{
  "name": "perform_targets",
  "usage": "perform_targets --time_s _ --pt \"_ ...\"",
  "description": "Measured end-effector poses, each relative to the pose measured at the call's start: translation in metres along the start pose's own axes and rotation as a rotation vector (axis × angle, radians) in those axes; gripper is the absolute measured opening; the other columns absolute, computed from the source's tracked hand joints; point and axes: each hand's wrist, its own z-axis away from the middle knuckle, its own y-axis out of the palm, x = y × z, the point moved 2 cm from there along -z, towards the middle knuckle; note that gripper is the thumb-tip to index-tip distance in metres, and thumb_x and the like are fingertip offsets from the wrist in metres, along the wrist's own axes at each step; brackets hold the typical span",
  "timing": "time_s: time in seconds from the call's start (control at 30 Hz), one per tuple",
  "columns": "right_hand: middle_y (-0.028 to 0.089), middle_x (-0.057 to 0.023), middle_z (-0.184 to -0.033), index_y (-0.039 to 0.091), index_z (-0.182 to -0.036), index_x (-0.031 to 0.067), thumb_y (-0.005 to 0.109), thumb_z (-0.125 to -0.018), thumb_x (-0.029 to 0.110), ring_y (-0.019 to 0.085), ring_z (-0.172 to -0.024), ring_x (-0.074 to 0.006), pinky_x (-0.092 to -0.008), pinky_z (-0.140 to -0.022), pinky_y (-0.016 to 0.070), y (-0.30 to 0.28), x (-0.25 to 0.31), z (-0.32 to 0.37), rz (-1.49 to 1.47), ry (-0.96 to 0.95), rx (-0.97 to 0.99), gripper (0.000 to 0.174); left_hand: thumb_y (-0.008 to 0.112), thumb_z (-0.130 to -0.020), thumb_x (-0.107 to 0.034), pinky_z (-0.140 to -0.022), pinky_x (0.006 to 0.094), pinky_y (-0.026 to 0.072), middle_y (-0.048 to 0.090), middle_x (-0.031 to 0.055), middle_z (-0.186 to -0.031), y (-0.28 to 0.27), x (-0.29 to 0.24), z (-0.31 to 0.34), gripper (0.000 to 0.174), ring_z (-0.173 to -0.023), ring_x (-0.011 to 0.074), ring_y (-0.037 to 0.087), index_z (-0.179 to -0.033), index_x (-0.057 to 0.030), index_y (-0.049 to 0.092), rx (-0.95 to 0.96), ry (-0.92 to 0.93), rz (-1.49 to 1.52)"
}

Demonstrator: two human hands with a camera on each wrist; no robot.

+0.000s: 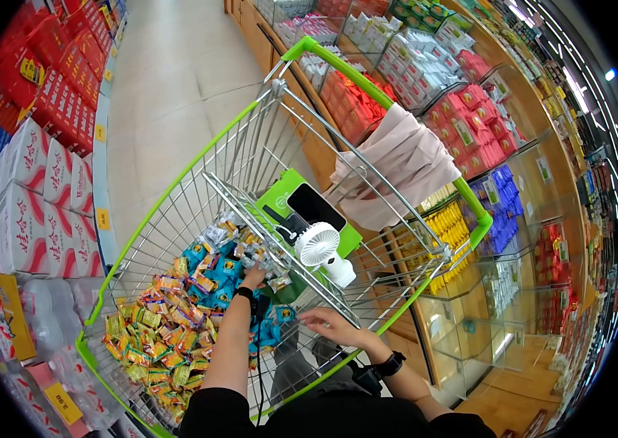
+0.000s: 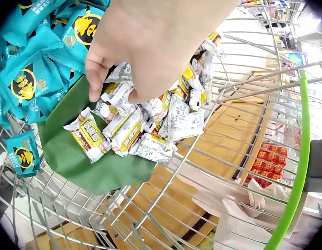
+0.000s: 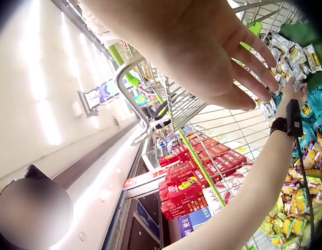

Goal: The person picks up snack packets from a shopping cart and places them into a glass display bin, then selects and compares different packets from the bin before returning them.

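Observation:
My left hand [image 1: 253, 279] reaches down into the shopping cart [image 1: 170, 191]. In the left wrist view its fingers [image 2: 94, 78] point down among white-wrapped snack packets [image 2: 127, 133], with packets showing between fingers and thumb; I cannot tell whether it grips one. These packets lie on a dark green sheet [image 2: 98, 169]. Teal packets [image 2: 33, 83] are heaped beside it, and yellow-orange packets [image 1: 167, 328] fill the near part. Over the cart's near right side hangs my right hand [image 1: 331, 326], its fingers loosely extended and holding nothing.
A green panel [image 1: 355, 239] on the cart carries a phone [image 1: 316, 206] and a white handheld fan [image 1: 320, 247]. Pinkish cloth [image 1: 396, 164] drapes over the handle side. Snack bins [image 1: 462, 120] line the right; stacked drink cartons [image 1: 46, 201] stand left. Another person's head [image 3: 33, 213] shows at lower left.

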Motion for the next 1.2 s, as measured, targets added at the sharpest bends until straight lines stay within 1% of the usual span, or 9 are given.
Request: perform_targets --time_s 0.07,0.13,0.17,0.27,0.37,0.5,0.77,0.93,1.2 --pt "0.06 -0.0099 -0.086 0.05 -0.108 0.0061 0.049 -0.086 0.017 0.059 -0.08 -0.0175 -0.0292 -0.069 0.0469 0.0 -0.002 0.003 0.025 -0.013 -0.025 0.025 0.052 -0.078 -0.021 -0.045 0.0329 0.0511 0.042 0.0198 -0.108 0.0 -0.004 0.0 0.058 -0.053 0.0265 0.058 -0.123 0.0064 0.026 -0.016 -0.035 0.02" --pt "0.06 -0.01 -0.086 0.051 -0.108 0.0062 0.049 -0.086 0.017 0.059 -0.079 -0.0182 -0.0294 -0.069 0.0471 -0.001 0.004 0.006 0.016 -0.004 -0.038 0.025 0.044 -0.082 -0.023 -0.053 0.0306 0.0519 0.005 0.0262 -0.134 -0.005 -0.002 -0.002 0.057 -0.056 0.0243 0.057 -0.134 -0.0137 0.024 0.119 -0.138 0.058" --pt "0.061 -0.0102 -0.085 0.051 -0.107 0.0062 0.05 -0.086 0.017 0.059 -0.078 -0.0188 -0.0296 -0.069 0.0473 -0.001 0.008 0.007 0.008 -0.004 -0.046 0.024 0.046 -0.082 -0.025 -0.05 0.0323 0.0512 0.025 0.0294 -0.127 -0.002 -0.001 0.001 0.056 -0.056 0.0249 0.059 -0.13 -0.0018 0.028 0.044 -0.08 -0.017" --pt "0.06 -0.0103 -0.086 0.051 -0.108 0.0062 0.05 -0.085 0.017 0.059 -0.079 -0.0195 -0.0289 -0.07 0.047 -0.002 0.016 0.009 0.032 0.023 -0.046 0.025 0.046 -0.082 -0.027 -0.045 0.0332 0.0484 0.051 0.0265 -0.1 0.001 -0.001 -0.002 0.055 -0.056 0.0255 0.06 -0.122 0.0082 0.032 0.172 -0.08 0.055" --pt "0.059 -0.0105 -0.087 0.05 -0.108 0.0056 0.05 -0.085 0.016 0.059 -0.08 -0.0193 -0.0293 -0.07 0.0466 0.003 0.008 0.007 0.047 -0.041 -0.043 0.025 0.044 -0.084 -0.027 -0.043 0.0295 0.0414 0.056 0.0141 -0.085 0.002 -0.02 0.031 0.039 -0.059 0.0237 0.061 -0.109 0.0027 0.042 0.15 -0.111 0.072" --pt "0.056 -0.0117 -0.088 0.05 -0.108 0.0047 0.05 -0.085 0.016 0.056 -0.082 -0.02 -0.0312 -0.071 0.045 0.004 0.031 0.003 0.114 -0.059 -0.021 0.026 0.045 -0.082 -0.027 -0.05 0.0294 0.0436 0.057 0.0112 -0.08 0.002 -0.022 0.061 0.031 -0.064 0.022 0.061 -0.095 0.0005 0.05 0.281 -0.055 0.178" --pt "0.057 -0.0133 -0.099 0.051 -0.111 0.0049 0.052 -0.084 0.026 0.056 -0.09 -0.0266 -0.034 -0.079 0.0438 0.003 0.066 0.001 0.46 0.001 0.105 0.034 0.046 -0.082 -0.033 -0.051 0.0276 0.0422 0.057 0.0088 -0.092 -0.01 -0.04 0.127 0.04 -0.063 0.0172 0.058 -0.104 0.0001 0.052 0.51 -0.033 0.155" --pt "0.052 -0.0156 -0.108 0.053 -0.109 0.004 0.053 -0.083 0.027 0.051 -0.099 -0.0288 -0.0347 -0.084 0.0403 0.007 0.062 0.001 0.546 -0.052 0.176 0.035 0.05 -0.082 -0.035 -0.054 0.0247 0.0427 0.054 0.0025 -0.083 -0.043 -0.08 0.216 0.038 -0.064 0.0144 0.057 -0.102 -0.0022 0.056 0.496 0.062 0.126" --pt "0.021 -0.0232 -0.134 0.058 -0.103 0.0075 0.062 -0.074 0.02 0.024 -0.122 -0.038 -0.0398 -0.099 0.026 0.017 0.073 0.006 0.756 -0.288 0.088 0.032 0.039 -0.088 -0.024 -0.056 0.0227 0.0421 0.057 0.0039 -0.063 -0.074 -0.096 0.327 0.034 -0.061 0.0105 0.056 -0.115 -0.0093 0.053 0.327 0.462 0.161"
